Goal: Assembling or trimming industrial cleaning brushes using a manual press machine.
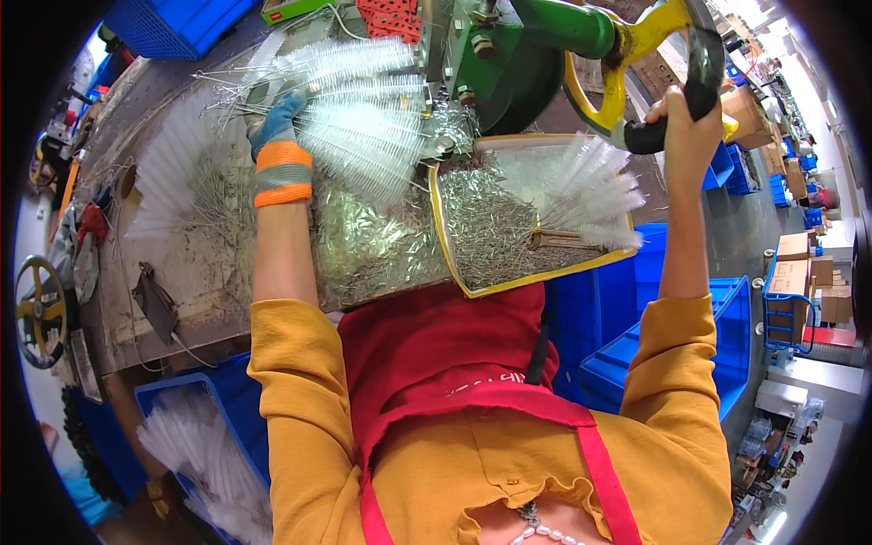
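My left hand [277, 132], in a blue glove with an orange and grey cuff, is closed around the wire stems of a fan of tube brushes [368, 136]. Their clear white bristles spread rightward, reaching the metal parts of a green press [586, 32]. My bare right hand [686, 127] grips the black rim of the press's yellow handwheel [645, 41]. Below the press, a yellow-edged tray [536, 280] holds many small metal clippings and some more brushes [586, 195]. The fingertips of my left hand are partly hidden by the stems.
Another brush pile [173, 173] lies left on the worn bench [227, 309]. Shiny scraps [363, 241] cover the bench before the press. Blue crates [672, 341] stand at lower right; a blue bin [222, 400] at lower left holds brushes. A second handwheel [41, 311] is far left.
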{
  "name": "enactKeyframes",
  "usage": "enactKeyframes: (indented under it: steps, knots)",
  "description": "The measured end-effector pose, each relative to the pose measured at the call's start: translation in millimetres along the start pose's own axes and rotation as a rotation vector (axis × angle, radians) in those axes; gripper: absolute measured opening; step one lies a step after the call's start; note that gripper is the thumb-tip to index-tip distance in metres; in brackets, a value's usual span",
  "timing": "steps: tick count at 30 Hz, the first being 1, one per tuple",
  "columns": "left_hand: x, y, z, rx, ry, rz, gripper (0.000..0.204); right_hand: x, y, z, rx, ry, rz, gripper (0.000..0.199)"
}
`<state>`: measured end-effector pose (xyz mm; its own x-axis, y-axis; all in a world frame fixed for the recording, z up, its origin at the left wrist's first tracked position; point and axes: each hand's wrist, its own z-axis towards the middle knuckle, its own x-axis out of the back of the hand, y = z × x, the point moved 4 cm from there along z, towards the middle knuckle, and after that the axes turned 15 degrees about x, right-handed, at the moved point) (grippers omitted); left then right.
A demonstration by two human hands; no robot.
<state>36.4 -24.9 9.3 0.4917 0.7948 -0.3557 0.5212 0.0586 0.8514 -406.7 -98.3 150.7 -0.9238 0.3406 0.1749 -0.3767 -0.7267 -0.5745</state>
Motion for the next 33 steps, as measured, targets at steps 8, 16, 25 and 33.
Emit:
enactKeyframes:
  steps: [8,16,25,33]
  knots:
    - [-3,-2,2,-0.071,0.012,-0.004,0.033,-14,-36,49,-0.163,-0.216,-0.165,0.008]
    - [-11,3,0,-0.08,-0.141,0.084,0.036,-17,-8,-30,-0.036,0.163,-0.001,0.017]
    - [-5,-3,-3,-0.083,-0.333,0.051,0.033,-24,-3,-37,0.035,0.181,0.202,0.018]
    - [0,-21,16,0.108,-0.32,-0.163,0.032,-6,-11,-7,-0.033,-0.021,-0.026,0.009]
